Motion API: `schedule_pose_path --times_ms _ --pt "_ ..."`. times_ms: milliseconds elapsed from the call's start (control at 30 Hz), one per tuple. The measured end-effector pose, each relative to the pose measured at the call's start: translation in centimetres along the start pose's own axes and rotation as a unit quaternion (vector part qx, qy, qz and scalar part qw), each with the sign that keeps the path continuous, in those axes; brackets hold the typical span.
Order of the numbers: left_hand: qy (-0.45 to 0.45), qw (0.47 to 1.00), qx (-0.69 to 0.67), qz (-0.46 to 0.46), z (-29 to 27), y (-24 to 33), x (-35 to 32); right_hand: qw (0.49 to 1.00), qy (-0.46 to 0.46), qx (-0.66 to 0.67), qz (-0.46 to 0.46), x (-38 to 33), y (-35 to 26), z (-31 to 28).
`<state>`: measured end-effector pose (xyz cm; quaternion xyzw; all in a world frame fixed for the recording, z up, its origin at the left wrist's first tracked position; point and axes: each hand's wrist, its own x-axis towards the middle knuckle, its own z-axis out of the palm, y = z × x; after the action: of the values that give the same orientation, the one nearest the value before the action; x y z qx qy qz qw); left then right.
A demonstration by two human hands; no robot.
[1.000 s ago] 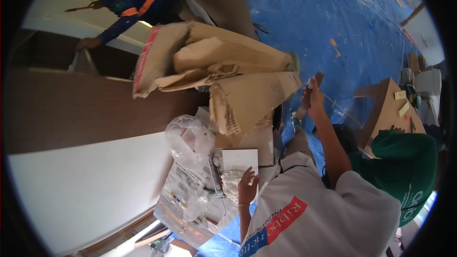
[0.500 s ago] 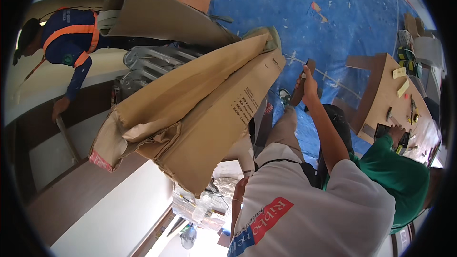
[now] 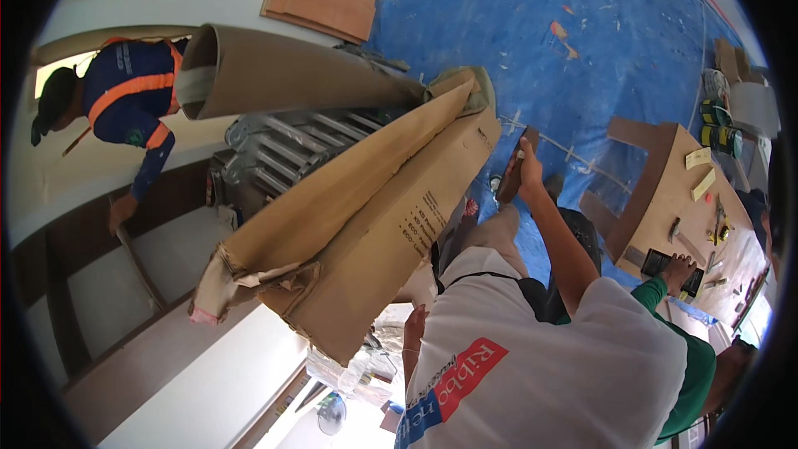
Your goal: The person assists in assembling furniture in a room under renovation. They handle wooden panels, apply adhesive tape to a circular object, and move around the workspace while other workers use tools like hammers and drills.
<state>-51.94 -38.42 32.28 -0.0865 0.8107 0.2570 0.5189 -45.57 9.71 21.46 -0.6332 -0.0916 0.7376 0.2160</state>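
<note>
In head view, from where I stand: the R hand is closed round a narrow brown bar; bar's long axis is slanted, its upper end more to the right; the L hand is farther, down-left of bar, beside the white T-shirt; how open it is, or w/ sth in it, I can't tell; long cardboard carton lies left of bar, near but apart; its inside is hidden, contents unclear; tins far right, contents also not visible.
</note>
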Motion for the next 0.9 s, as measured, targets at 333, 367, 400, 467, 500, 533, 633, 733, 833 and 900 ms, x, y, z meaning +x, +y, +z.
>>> schedule_pose_path --times_ms 333,367,400,467,500,533,633,733,833,900 --pt "-0.031 0.97 0.065 0.234 0.9 16.1 -1.0 0.994 -0.043 -0.074 -0.065 -3.4 -5.0 1.2" --pt "-0.032 0.963 0.059 0.262 1.3 17.1 -0.6 0.994 -0.039 -0.074 -0.072 -3.9 -5.9 1.3" --pt "-0.032 0.954 0.048 0.295 2.1 18.0 0.2 0.992 -0.051 -0.081 -0.084 -4.1 -7.0 1.4" --pt "-0.041 0.943 0.037 0.33 3.7 19.9 2.4 0.987 -0.073 -0.098 -0.105 -4.7 -8.9 1.5" --pt "-0.046 0.944 0.041 0.325 4.0 20.5 3.9 0.983 -0.08 -0.111 -0.124 -4.9 -10.1 1.7" --pt "-0.051 0.944 0.045 0.322 4.6 21.1 5.1 0.978 -0.086 -0.123 -0.142 -4.8 -12.0 2.0" --pt "-0.056 0.953 0.072 0.29 6.5 26.0 4.5 0.977 -0.118 -0.108 -0.144 -7.3 -15.0 1.5" --pt "-0.054 0.954 0.051 0.291 8.9 27.1 9.2 0.974 -0.127 -0.078 -0.168 -6.1 -22.5 2.9" --pt "-0.046 0.954 0.097 0.28 11.4 32.9 10.4 0.966 -0.118 -0.151 -0.174 -2.9 -27.3 2.4" --pt "-0.07 0.964 0.045 0.251 13.9 38.0 12.7 0.964 -0.127 -0.16 -0.172 1.8 -30.3 2.7"
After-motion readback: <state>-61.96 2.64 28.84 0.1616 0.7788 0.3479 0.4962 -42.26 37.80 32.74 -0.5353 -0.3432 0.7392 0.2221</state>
